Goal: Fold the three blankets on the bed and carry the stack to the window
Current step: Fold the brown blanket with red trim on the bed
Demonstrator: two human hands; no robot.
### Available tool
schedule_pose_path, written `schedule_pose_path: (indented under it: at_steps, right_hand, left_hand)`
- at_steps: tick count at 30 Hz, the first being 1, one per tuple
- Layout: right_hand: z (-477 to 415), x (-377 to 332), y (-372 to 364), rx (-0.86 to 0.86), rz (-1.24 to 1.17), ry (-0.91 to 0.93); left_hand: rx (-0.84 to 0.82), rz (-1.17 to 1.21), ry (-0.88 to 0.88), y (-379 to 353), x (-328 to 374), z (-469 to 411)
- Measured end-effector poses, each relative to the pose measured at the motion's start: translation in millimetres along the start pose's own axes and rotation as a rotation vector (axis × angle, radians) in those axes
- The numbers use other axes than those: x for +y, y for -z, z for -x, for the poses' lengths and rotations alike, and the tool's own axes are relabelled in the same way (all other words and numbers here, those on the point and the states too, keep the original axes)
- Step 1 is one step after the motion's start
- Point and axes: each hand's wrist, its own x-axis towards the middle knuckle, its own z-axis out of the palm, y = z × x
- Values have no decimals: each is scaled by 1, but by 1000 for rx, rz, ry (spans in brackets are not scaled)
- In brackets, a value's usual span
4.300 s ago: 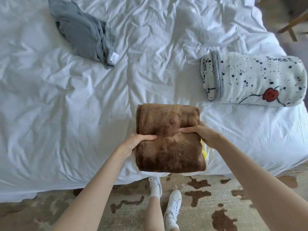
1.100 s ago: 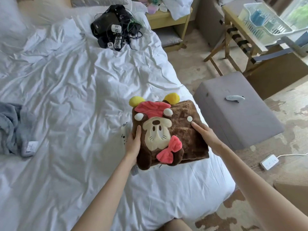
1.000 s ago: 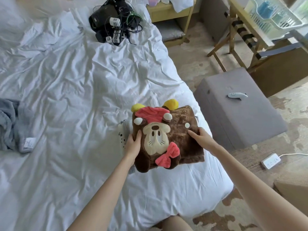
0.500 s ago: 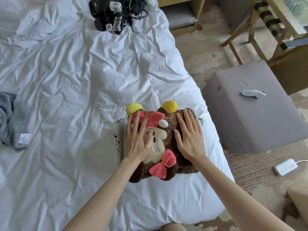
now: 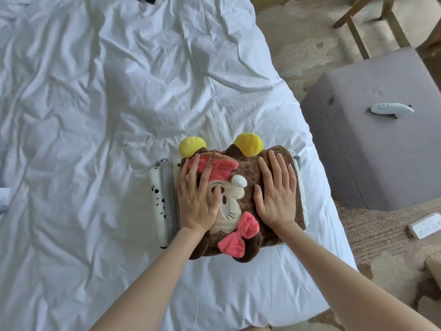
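A folded brown plush blanket with a cartoon mouse face, pink bows and yellow ears lies on top of a folded white blanket with black spots, near the bed's right edge. My left hand presses flat on the brown blanket's left half, fingers spread. My right hand lies flat on its right half. Neither hand grips anything. Only a white label of the grey blanket shows at the frame's left edge.
The white rumpled bed fills the left and middle. A grey ottoman with a white remote stands right of the bed. A white power strip lies on the carpet. Wooden chair legs are at upper right.
The brown blanket was carried right, turned face-up and set on the spotted blanket. My hands went from holding its sides to lying flat on top. The view moved closer and tilted down.
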Motion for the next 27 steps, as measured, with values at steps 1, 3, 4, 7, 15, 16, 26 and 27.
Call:
schedule_pose_path:
  at_steps: [1, 3, 4, 7, 15, 16, 26, 27]
  right_hand:
    - [-1, 0, 1, 5, -9, 0]
    - [-2, -4, 10, 9, -31, -6]
    - [-2, -7, 16, 9, -42, -8]
    - [-7, -17, 40, -25, -86, -18]
    - [-39, -80, 105, 10, -281, -148]
    - [-43, -96, 108, 21, -289, -138]
    - [-39, -328, 52, -164, -239, 136]
    - [-35, -351, 38, -224, -252, 150]
  left_hand:
    - [0, 5, 2, 1, 0, 0]
    - [-18, 25, 9, 8, 1, -1]
    - [-40, 38, 14, 14, 2, -2]
    - [-139, 77, 36, 36, 4, -9]
    - [-196, 272, 53, 122, -27, -17]
    - [-186, 281, 84, 134, -38, -16]
    - [-284, 352, 677, 234, -252, 63]
    - [-296, 348, 724, 245, -278, 73]
